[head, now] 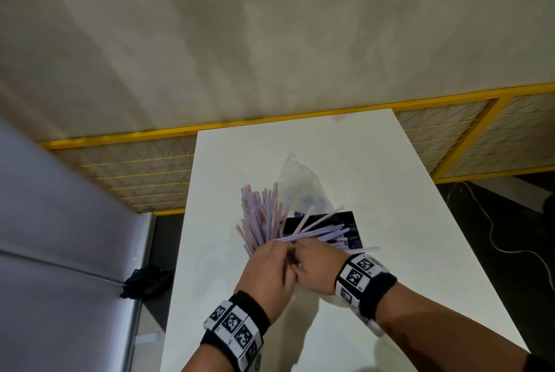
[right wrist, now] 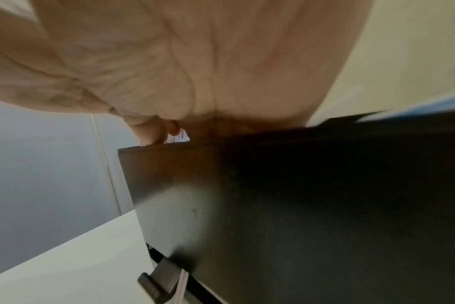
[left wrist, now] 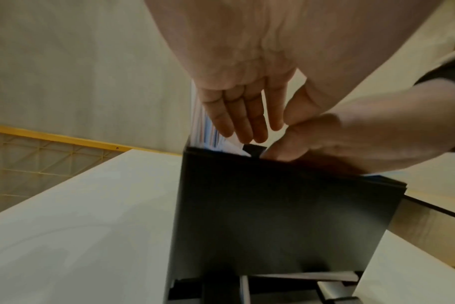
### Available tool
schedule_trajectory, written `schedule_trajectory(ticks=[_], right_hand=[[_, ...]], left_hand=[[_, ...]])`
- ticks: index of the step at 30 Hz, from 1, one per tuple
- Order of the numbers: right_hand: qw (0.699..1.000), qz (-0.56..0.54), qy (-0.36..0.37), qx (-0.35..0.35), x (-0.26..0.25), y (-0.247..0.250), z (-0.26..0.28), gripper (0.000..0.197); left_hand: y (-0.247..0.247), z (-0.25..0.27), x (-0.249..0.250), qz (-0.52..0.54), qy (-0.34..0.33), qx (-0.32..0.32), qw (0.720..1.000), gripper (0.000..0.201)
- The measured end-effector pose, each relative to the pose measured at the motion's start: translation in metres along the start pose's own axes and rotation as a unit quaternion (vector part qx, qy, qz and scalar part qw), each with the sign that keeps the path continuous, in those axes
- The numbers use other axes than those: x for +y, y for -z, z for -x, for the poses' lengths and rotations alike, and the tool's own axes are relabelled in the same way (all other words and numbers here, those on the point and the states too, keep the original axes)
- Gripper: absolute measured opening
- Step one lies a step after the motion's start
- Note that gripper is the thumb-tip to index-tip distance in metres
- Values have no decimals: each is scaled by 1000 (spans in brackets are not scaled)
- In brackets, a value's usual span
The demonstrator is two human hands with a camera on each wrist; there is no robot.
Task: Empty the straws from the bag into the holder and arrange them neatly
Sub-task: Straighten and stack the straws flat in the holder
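Straws [head: 264,215]: in black holder [head: 350,221] mid-table, splayed; several lie flat across the rim. Bag [head: 297,182]: apparently emptied, behind. Left hand [head: 267,272] flat-fingered against the bunch; right hand [head: 318,266] grip unclear. Tidying remains.

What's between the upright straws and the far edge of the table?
In the head view, a clear bag lies behind the straws; beyond it the table is bare.

The worktop [head: 390,221] under my wrists is smooth white with a soft sheen. The holder [left wrist: 273,216] looks like matt black plastic or board. The straws [head: 264,215] are thin, slick plastic, striped pale. The bag [head: 295,179] is clear, crinkled film. My wristbands [head: 377,293] are black terry cloth.
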State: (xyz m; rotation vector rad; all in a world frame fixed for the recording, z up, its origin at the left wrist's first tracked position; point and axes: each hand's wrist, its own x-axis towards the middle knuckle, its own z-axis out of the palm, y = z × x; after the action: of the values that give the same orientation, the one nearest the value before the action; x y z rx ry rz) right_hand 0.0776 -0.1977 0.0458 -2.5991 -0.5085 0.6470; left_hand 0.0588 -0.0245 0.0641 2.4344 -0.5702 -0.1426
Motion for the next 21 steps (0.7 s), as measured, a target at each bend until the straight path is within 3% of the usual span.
schedule_trajectory(ticks=[4, 8, 11, 14, 18, 21], right_hand=[[991, -77, 75, 76, -1, 6, 6, 24], [988, 22, 47, 142, 7, 12, 24, 37], [988, 117, -28, 95, 19, 8, 37, 60], [987, 154, -36, 32, 31, -4, 39, 73], [994, 101, -21, 23, 33, -13, 24, 78], [997, 77, -2, 11, 29, -10, 9, 70]], left_hand=[[0, -9, -10, 20, 1, -34, 999, 29], [-2, -11, -25, -47, 36, -94, 994, 44], [-6, -14, -30, -74, 53, -98, 991, 54], [-7, -15, -31, -73, 58, -88, 992, 53], [-6, -15, -30, -43, 52, -91, 994, 56], [-6, -17, -31, -104, 43, -108, 988, 54]])
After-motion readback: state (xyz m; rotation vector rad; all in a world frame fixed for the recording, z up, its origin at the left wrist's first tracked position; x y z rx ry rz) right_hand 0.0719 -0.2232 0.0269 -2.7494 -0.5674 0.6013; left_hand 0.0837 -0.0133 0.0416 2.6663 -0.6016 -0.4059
